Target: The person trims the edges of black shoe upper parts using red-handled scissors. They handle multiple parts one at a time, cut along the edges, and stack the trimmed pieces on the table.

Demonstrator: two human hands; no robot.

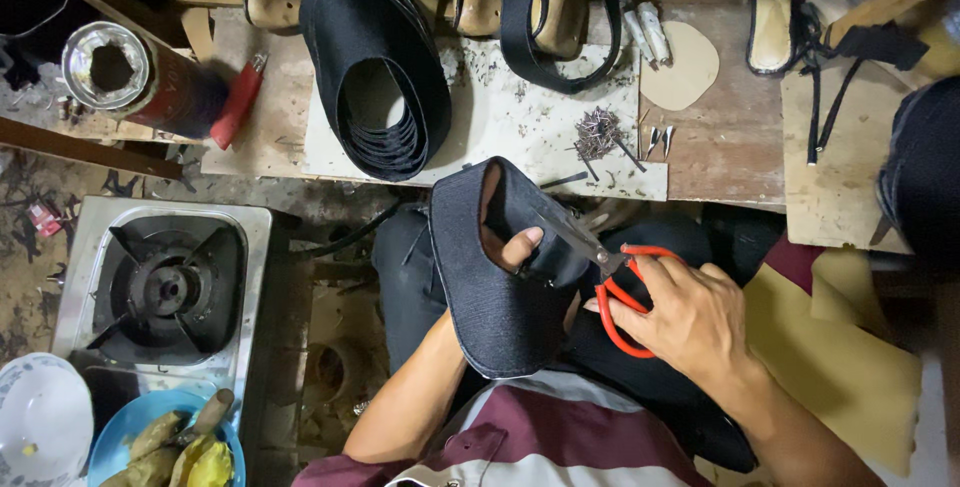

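While I sit over my lap, my left hand has its grip clenched on a dark cloth shoe piece, thumb pressed on its edge. My right hand grasps red-handled scissors, fingers through the loops, blades slightly parted against the cloth. A gas stove stands to my left. Farther off, the surface carries a stack of dark cloth pieces and a heap of small nails.

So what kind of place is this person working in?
Probably a small shoemaking workshop: a stack of dark shoe uppers on the workbench, a pile of small nails, and red-handled scissors trimming another dark upper.
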